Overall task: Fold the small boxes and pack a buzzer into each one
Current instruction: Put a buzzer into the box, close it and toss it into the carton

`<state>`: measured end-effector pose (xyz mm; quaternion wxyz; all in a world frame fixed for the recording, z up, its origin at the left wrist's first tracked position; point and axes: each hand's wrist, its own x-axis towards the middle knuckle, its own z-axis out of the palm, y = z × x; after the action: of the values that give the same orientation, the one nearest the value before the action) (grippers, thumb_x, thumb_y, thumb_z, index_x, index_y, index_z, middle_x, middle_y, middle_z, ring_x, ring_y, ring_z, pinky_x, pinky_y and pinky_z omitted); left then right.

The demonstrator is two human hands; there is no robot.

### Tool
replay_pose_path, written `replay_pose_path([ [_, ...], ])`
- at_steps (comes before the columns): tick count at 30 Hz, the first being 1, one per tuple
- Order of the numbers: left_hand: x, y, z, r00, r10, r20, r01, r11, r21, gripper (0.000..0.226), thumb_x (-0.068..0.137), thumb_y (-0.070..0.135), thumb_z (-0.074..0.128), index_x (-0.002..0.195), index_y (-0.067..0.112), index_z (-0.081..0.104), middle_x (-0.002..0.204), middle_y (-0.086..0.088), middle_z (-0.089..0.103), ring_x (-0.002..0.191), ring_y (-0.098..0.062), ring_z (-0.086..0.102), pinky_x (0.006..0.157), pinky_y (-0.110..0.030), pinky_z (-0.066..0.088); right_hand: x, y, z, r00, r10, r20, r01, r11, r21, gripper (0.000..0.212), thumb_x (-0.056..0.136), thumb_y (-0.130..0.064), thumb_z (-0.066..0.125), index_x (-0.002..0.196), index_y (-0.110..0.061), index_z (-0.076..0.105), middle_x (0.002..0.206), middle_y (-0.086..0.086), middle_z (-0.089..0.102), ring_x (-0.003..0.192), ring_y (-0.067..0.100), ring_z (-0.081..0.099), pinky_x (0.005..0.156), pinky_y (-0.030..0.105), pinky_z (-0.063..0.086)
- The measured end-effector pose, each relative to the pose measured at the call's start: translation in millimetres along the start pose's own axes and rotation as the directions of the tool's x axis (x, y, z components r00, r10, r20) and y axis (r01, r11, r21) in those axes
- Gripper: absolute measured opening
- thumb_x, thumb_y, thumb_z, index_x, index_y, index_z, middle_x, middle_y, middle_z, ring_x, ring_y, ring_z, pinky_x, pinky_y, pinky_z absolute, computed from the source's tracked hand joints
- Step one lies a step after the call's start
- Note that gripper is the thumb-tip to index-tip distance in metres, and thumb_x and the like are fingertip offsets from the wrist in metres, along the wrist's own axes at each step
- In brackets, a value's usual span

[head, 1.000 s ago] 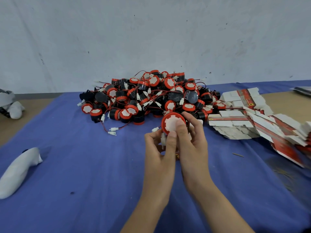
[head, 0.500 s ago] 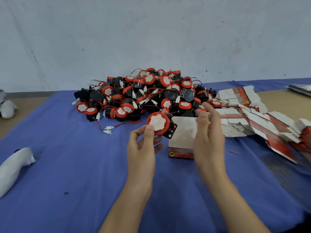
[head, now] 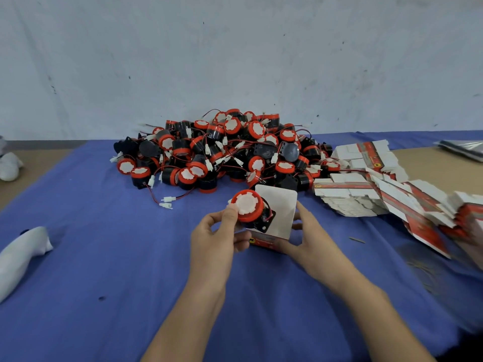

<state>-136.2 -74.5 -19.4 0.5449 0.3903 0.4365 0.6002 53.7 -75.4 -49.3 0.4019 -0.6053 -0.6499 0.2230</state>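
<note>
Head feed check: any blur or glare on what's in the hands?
Head view: the buzzer in the left hand and the small box in the right hand read fairly sharp; the flat box stack smears toward the right edge of the head view; light there is soft and even, no glare.

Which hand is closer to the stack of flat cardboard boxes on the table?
The right. The right hand, holding the folded small box, sits just left of the stack of flat boxes; the left hand, gripping a buzzer, is farther left, beyond that box.
</note>
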Motion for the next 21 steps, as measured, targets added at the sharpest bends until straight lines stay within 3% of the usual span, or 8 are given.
replay_pose_path([
  [2, -1.3, -0.1, -0.1, 1.0, -0.004, -0.016, 0.004, 1.0, 0.017, 0.029, 0.095, 0.036, 0.064, 0.099, 0.007, 0.065, 0.074, -0.002, 0.075, 0.066, -0.017, 0.073, 0.057, -0.023, 0.058, -1.3, -9.7, 10.0, 0.995, -0.042, -0.094, 0.037, 0.998, -0.055, 0.072, 0.079, -0.047, 0.079, 0.128, -0.068, 0.03, 0.117, -0.031, 0.048, 0.111, -0.016, 0.047, 0.082, 0.006, 0.044],
  [6, -4.4, -0.8, 0.9, 0.995, 0.096, -0.032, -0.09, 0.983, 0.158, 0.02, 0.096, 0.038, 0.061, 0.097, 0.018, 0.064, 0.069, 0.004, 0.074, 0.063, -0.012, 0.071, 0.056, -0.019, 0.056, -1.9, -25.5, 31.4, 0.97, -0.175, -0.166, 0.131, 0.96, -0.248, 0.065, 0.085, -0.047, 0.076, 0.139, -0.034, 0.04, 0.12, -0.019, 0.047, 0.113, 0.002, 0.045, 0.084, 0.02, 0.043],
  [8, -6.0, -0.5, 0.8, 0.985, 0.168, -0.045, -0.153, 0.961, 0.23, 0.015, 0.096, 0.039, 0.06, 0.096, 0.024, 0.062, 0.07, 0.008, 0.074, 0.062, -0.008, 0.07, 0.056, -0.018, 0.054, -3.3, -30.6, 40.4, 0.965, -0.208, -0.159, 0.162, 0.952, -0.26, 0.068, 0.087, -0.045, 0.073, 0.143, -0.027, 0.04, 0.126, -0.014, 0.048, 0.114, 0.001, 0.043, 0.082, 0.012, 0.04],
  [12, -4.6, -0.5, -4.2, 0.958, 0.283, -0.05, -0.234, 0.867, 0.44, 0.018, 0.097, 0.047, 0.054, 0.098, 0.03, 0.059, 0.078, 0.003, 0.072, 0.069, -0.005, 0.069, 0.055, -0.015, 0.051, -5.9, -36.4, 50.4, 0.961, -0.191, -0.202, 0.156, 0.972, -0.174, 0.07, 0.087, -0.045, 0.075, 0.145, -0.029, 0.039, 0.118, -0.026, 0.039, 0.106, -0.009, 0.039, 0.078, -0.001, 0.036],
  [17, 1.3, -4.5, -9.9, 0.955, 0.296, 0.0, -0.236, 0.761, 0.604, 0.032, 0.097, 0.051, 0.046, 0.107, 0.025, 0.061, 0.082, 0.002, 0.072, 0.072, -0.011, 0.069, 0.065, -0.027, 0.057, -7.4, -36.8, 53.8, 0.973, -0.158, -0.167, 0.133, 0.98, -0.149, 0.07, 0.088, -0.049, 0.073, 0.145, -0.032, 0.037, 0.124, -0.024, 0.043, 0.108, -0.004, 0.05, 0.069, 0.002, 0.039],
  [21, 6.9, -5.8, -15.1, 0.973, 0.232, 0.011, -0.192, 0.776, 0.601, 0.028, 0.101, 0.042, 0.048, 0.109, 0.02, 0.064, 0.073, -0.002, 0.07, 0.052, -0.005, 0.066, 0.048, -0.011, 0.046, -8.7, -32.2, 57.0, 0.975, -0.179, -0.134, 0.145, 0.962, -0.23, 0.067, 0.092, -0.04, 0.071, 0.145, -0.029, 0.033, 0.12, -0.024, 0.036, 0.108, -0.001, 0.048, 0.068, 0.003, 0.039],
])
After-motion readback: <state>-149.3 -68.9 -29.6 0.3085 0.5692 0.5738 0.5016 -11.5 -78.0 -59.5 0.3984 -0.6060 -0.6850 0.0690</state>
